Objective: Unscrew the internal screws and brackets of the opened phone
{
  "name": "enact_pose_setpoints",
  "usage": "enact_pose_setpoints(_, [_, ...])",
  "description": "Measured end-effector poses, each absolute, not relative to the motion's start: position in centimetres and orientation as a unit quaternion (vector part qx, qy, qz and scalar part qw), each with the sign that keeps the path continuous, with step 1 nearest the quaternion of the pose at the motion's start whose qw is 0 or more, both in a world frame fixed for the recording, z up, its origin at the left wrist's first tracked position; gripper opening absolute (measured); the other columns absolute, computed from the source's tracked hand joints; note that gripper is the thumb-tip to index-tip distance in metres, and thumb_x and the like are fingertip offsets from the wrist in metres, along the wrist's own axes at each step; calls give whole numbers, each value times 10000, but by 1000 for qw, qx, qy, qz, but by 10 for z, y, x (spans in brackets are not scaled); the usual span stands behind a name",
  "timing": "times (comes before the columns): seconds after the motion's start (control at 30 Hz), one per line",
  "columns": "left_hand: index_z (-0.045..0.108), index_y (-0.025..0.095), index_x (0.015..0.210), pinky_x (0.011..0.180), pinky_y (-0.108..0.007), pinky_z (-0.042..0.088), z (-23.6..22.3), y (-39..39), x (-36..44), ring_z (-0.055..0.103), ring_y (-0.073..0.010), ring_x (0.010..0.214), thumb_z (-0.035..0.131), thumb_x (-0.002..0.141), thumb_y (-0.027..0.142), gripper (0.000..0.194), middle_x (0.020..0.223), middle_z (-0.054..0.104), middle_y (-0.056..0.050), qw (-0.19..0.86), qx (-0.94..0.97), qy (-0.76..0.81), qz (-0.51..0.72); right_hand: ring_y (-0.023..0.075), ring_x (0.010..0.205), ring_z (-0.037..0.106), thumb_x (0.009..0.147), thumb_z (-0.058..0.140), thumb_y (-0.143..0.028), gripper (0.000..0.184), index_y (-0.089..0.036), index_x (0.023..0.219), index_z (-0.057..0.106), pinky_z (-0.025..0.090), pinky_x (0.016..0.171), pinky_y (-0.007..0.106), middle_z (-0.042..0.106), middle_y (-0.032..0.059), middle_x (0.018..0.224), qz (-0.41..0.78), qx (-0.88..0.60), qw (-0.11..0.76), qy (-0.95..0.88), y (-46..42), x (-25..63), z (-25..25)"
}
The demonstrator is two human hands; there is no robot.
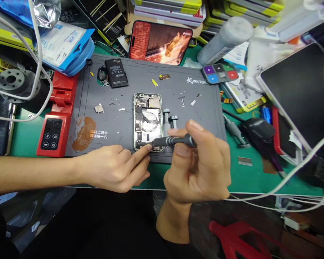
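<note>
An opened phone [148,120] with its insides showing lies on a grey work mat [151,86]. My right hand [197,165] grips a dark screwdriver [175,140], its tip pointing left at the phone's lower edge. My left hand [116,169] rests on the mat's near edge, fingers curled, with the forefinger touching the phone's bottom left corner beside the screwdriver tip. A removed black battery [116,72] lies at the mat's back left. Small screws and brackets [182,101] are scattered on the mat.
A red device with buttons [54,126] sits left of the mat. A lit phone [160,42] leans at the back. Two grey screwdrivers [169,120] stand right of the open phone. A coloured screw box [220,73], tools and white cables [299,169] crowd the right.
</note>
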State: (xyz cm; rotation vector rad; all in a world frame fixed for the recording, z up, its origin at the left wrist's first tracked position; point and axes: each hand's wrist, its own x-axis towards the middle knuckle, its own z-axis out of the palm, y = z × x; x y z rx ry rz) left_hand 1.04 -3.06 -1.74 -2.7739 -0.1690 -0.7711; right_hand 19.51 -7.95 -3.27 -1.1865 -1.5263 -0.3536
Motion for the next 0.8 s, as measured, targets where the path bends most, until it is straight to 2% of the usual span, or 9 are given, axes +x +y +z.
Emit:
enact_pose_setpoints(0.17, [771,73,1032,423,-229,451,-17,-31,10,662,-117,566,617,1028,330,300,1119,788,-204,124,-956,-50,-262,196,881,762,958,647,-120,500,-278,1432,639,652,674,328,786,59,1120,-124,-505,550,-653,-82,196,-34])
enact_pose_setpoints(0.3, [768,91,928,407,-240,426,-16,-30,11,636,-110,529,621,1021,297,270,1102,794,-191,124,-953,-46,-272,220,952,788,907,710,-101,617,-287,1481,582,680,698,344,756,64,1194,-90,-493,565,-655,-81,196,-42])
enact_pose_setpoints(0.47, [773,59,1013,429,-236,459,-16,-31,12,660,-122,567,631,1026,326,302,1057,802,-194,127,-957,-43,-258,195,884,797,830,766,-20,773,-254,1526,523,651,598,278,747,91,1285,-89,-477,563,-670,-80,195,-47])
enact_pose_setpoints(0.53, [766,34,1040,420,-236,452,-17,-31,11,658,-126,562,646,1017,324,314,1073,791,-227,120,-957,-41,-259,194,839,795,814,777,-8,768,-271,1501,556,668,629,303,774,51,1148,-108,-468,586,-652,-79,195,-45])
enact_pose_setpoints(0.63, [764,26,1043,407,-238,437,-19,-31,10,639,-117,541,647,1012,303,302,1120,776,-247,119,-955,-43,-268,193,787,793,782,810,-2,759,-267,1458,590,692,691,343,740,-5,948,-132,-452,620,-627,-80,194,-37])
enact_pose_setpoints(0.73, [769,45,1034,418,-239,443,-20,-32,10,658,-121,570,620,1026,304,299,1110,787,-220,128,-952,-49,-275,195,850,813,799,794,12,719,-254,1426,567,699,709,330,743,6,1014,-64,-471,604,-640,-83,192,-31])
enact_pose_setpoints(0.8, [765,63,979,420,-242,430,-19,-32,11,658,-120,568,606,1034,308,297,1044,803,-194,126,-952,-49,-275,202,948,820,847,731,30,651,-259,1400,545,711,777,342,769,21,1102,13,-470,584,-662,-86,191,-31])
